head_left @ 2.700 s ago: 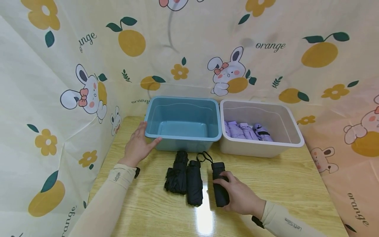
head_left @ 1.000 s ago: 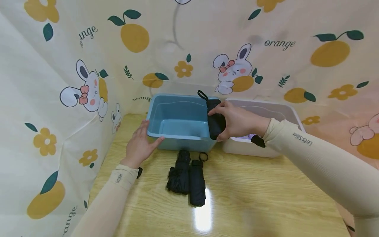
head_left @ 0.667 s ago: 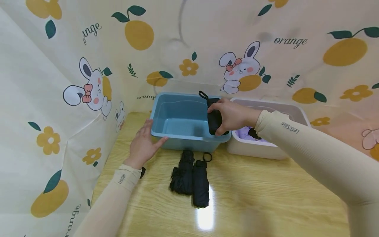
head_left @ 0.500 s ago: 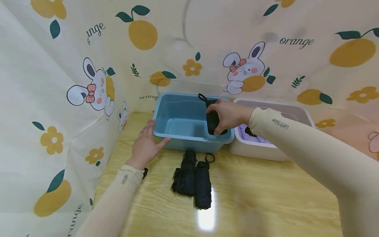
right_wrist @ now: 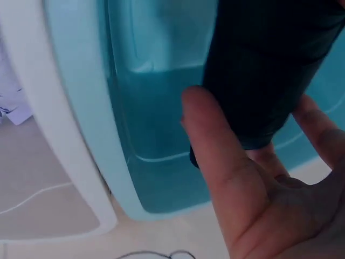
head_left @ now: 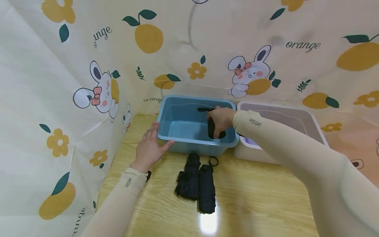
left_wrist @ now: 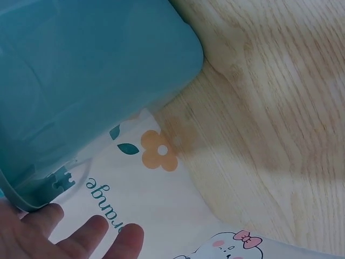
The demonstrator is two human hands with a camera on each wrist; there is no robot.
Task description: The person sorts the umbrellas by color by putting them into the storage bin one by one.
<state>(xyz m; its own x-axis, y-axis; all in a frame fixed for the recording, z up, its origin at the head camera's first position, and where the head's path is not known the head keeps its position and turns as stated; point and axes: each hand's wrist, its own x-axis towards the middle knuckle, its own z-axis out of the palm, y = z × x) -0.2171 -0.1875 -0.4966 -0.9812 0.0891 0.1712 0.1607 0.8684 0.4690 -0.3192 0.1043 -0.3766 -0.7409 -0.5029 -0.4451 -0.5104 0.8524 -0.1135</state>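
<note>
My right hand (head_left: 220, 120) grips a black folded umbrella (head_left: 211, 129) inside the right end of the blue bin (head_left: 192, 147). Its strap points left. In the right wrist view, thumb and fingers span the dark umbrella (right_wrist: 264, 70) over the bin floor. At the bin's front left corner, my left hand (head_left: 149, 148) rests with extended fingers against the rim. The left wrist view shows those fingers (left_wrist: 89, 234) at the bin's edge. Two more black folded umbrellas, a bunched one (head_left: 189, 184) and a slim one (head_left: 207, 192), lie side by side before the bin.
A beige bin (head_left: 257, 154) stands against the blue bin's right side, with purple cloth-like bundles (head_left: 250, 141) inside, mostly hidden by my right forearm. A patterned sheet (head_left: 177, 42) rises behind and at both sides of the wooden table (head_left: 242, 204).
My right hand has lifted the third black umbrella off the table, carried it over the blue bin and lowered it inside. My left hand stays at the bin's corner. The head view has shifted slightly.
</note>
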